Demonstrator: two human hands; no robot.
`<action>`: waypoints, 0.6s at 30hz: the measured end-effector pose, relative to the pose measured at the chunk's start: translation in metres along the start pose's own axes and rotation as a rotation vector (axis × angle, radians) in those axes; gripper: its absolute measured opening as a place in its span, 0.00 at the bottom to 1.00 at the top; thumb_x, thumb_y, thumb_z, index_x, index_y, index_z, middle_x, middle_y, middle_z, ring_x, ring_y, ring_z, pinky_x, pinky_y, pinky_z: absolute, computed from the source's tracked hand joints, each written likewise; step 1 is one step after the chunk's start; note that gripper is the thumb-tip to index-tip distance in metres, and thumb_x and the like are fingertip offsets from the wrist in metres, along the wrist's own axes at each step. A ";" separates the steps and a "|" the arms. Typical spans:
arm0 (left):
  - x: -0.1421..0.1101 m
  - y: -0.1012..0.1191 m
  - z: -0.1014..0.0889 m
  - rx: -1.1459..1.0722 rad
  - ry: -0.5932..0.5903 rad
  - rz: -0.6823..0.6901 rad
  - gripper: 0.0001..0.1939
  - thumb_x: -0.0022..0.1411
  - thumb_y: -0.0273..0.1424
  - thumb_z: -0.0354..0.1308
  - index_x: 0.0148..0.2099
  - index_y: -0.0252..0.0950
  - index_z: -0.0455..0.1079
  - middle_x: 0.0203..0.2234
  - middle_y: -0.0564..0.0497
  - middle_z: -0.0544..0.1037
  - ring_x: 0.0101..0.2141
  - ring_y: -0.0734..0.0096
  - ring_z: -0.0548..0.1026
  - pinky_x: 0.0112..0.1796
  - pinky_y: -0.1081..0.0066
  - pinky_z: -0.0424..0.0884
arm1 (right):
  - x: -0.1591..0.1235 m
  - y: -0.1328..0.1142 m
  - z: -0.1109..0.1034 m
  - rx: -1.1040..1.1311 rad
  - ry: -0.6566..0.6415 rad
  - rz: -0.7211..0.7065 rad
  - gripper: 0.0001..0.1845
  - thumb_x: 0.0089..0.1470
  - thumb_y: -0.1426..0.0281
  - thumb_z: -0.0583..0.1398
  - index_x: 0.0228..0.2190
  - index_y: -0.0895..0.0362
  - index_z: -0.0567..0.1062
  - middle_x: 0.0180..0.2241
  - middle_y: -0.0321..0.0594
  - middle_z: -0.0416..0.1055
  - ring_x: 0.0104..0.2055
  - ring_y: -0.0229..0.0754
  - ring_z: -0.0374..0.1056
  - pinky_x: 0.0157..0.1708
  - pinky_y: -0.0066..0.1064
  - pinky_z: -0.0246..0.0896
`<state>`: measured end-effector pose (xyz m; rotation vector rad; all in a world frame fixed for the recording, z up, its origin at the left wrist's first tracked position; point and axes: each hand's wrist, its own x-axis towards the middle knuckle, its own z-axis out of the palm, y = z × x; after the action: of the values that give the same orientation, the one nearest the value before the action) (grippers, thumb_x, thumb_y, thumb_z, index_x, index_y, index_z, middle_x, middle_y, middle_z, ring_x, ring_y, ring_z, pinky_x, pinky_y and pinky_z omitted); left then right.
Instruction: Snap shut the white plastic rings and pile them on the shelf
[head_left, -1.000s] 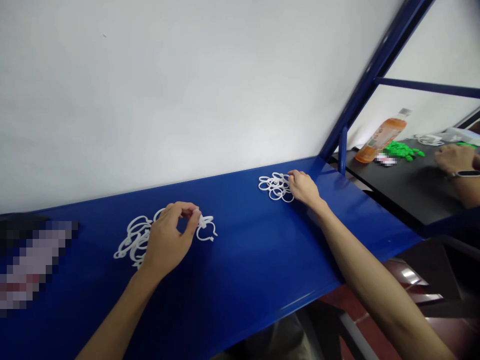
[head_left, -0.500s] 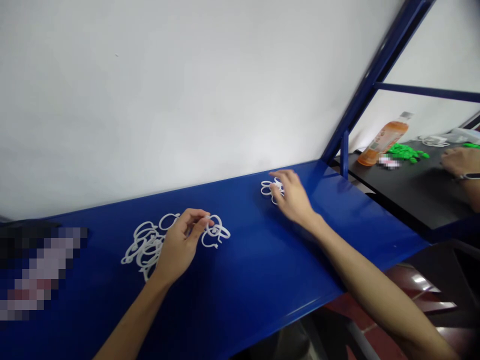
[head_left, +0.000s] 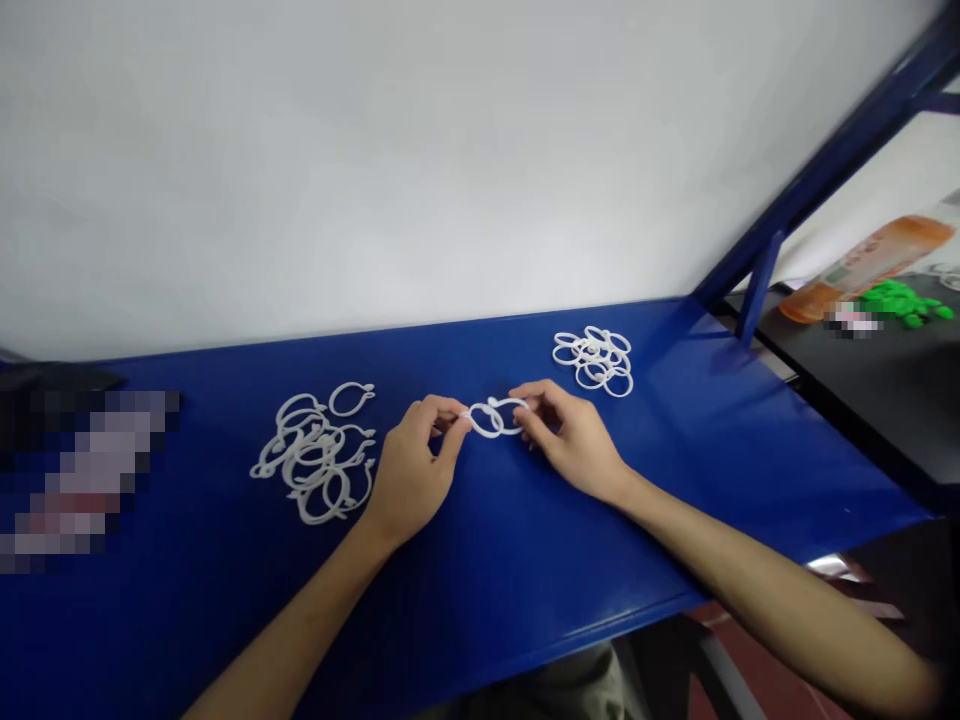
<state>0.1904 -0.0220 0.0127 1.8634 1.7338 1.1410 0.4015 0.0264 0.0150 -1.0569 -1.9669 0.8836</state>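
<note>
The left hand [head_left: 420, 465] and right hand [head_left: 571, 440] each pinched an edge of the overlapping white rings [head_left: 492, 408] between them, over the desk [head_left: 525, 570]; a hard or uneven pull might have sprung one loose.

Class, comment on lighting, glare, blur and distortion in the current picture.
Head view: the wall brightens toward its middle and dims at upper left; a bright glint shows beneath the blue table at right; the bottle looks stretched and soft; the held white rings look clearer.
</note>
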 end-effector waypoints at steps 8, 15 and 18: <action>0.001 -0.010 0.007 0.420 -0.068 0.243 0.05 0.64 0.30 0.55 0.34 0.40 0.68 0.31 0.51 0.79 0.38 0.59 0.73 0.42 0.59 0.63 | 0.009 0.013 -0.005 -0.184 0.099 -0.100 0.14 0.64 0.70 0.57 0.50 0.54 0.75 0.33 0.36 0.77 0.29 0.37 0.70 0.32 0.30 0.66; 0.008 -0.011 0.003 0.492 -0.029 0.208 0.04 0.63 0.31 0.54 0.35 0.40 0.68 0.32 0.49 0.79 0.38 0.57 0.72 0.43 0.57 0.62 | 0.016 0.016 0.000 -0.274 0.127 -0.211 0.13 0.66 0.72 0.55 0.46 0.56 0.78 0.36 0.40 0.76 0.32 0.37 0.70 0.34 0.30 0.67; 0.013 -0.016 -0.004 0.515 0.010 0.161 0.05 0.63 0.32 0.54 0.36 0.40 0.69 0.35 0.47 0.80 0.40 0.54 0.72 0.44 0.55 0.62 | 0.017 0.018 -0.003 -0.324 0.135 -0.283 0.15 0.67 0.73 0.53 0.48 0.57 0.78 0.36 0.42 0.73 0.32 0.37 0.69 0.33 0.30 0.66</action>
<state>0.1759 -0.0080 0.0076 2.3281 2.0574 0.8018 0.4042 0.0493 0.0063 -0.9515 -2.1201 0.3400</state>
